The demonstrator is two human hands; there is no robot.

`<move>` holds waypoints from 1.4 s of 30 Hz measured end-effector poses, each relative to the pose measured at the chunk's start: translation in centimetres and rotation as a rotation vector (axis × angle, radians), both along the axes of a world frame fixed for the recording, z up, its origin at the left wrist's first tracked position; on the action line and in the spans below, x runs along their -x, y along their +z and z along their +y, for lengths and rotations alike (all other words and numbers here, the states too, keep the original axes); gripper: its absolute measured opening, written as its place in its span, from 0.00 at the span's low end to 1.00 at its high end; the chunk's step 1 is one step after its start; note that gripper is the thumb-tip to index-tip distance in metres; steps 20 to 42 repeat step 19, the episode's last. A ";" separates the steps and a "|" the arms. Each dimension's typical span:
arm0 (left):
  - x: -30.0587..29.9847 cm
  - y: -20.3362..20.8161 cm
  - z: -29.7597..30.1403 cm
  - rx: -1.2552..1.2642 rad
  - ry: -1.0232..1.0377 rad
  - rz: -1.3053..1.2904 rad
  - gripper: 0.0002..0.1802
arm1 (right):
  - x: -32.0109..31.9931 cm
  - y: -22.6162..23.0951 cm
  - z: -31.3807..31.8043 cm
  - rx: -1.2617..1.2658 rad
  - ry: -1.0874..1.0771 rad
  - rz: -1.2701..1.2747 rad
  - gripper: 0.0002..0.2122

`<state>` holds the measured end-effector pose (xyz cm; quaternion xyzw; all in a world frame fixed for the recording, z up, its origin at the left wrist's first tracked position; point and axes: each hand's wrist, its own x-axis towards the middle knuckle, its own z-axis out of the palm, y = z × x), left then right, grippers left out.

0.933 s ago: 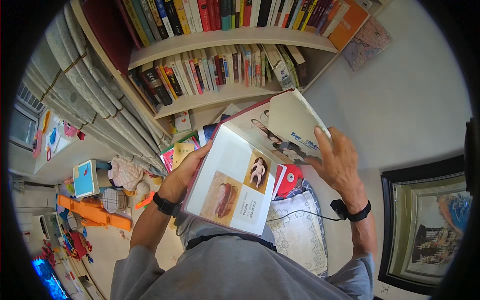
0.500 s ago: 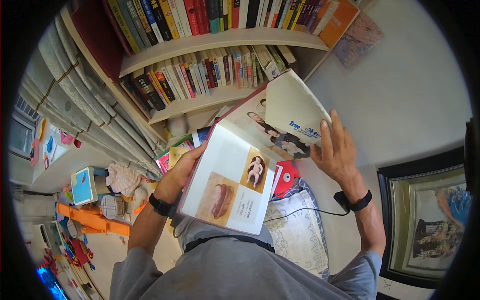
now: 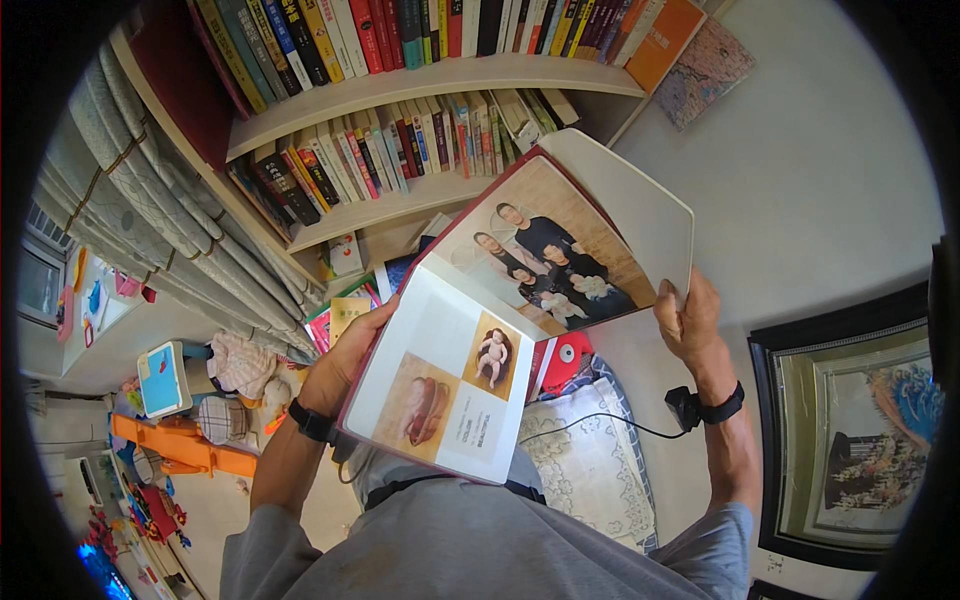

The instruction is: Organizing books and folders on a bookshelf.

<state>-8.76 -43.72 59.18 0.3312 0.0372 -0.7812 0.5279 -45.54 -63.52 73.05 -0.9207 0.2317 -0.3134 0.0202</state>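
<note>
An open photo album (image 3: 375,425) with a dark red cover is tilted in front of my chest. Its left page carries two small baby photos, one in a basket-like seat, plus some print. Across the right page spreads a large group photo (image 3: 560,260) of several people. My left hand (image 3: 350,350) grips the album's left edge, thumb on the page side. At the right, my right hand (image 3: 688,312) is closed on the lower corner of a white envelope-like sheet (image 3: 645,200), which stands up along the album's right edge. Dark bands circle both wrists.
A bookshelf (image 3: 420,88) packed with books stands ahead, beside a patterned curtain (image 3: 150,180). Framed picture (image 3: 870,430) leans at the right. Lace cloth (image 3: 590,460) and a red item (image 3: 568,350) lie below the album. An orange plastic toy (image 3: 180,440) is at the left.
The white sheet has swung right, off the group photo, which now shows whole. My right hand went from spread fingers to a grip at the sheet's corner. The album shifted slightly left and down.
</note>
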 end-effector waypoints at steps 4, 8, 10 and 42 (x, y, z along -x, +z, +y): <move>0.2 -0.7 -0.2 -0.008 0.043 -0.006 0.27 | -0.2 0.5 2.2 -0.215 -0.022 -0.115 0.10; 0.5 0.2 -0.8 -0.019 0.079 -0.058 0.26 | -0.9 1.8 5.3 -0.442 0.042 -0.121 0.07; 0.7 1.0 -1.4 0.036 0.067 -0.003 0.25 | -1.2 1.7 6.7 -0.505 0.120 -0.110 0.07; -3.5 -3.4 -3.7 0.120 0.180 0.074 0.24 | -4.5 -4.5 12.2 -0.298 0.626 0.136 0.13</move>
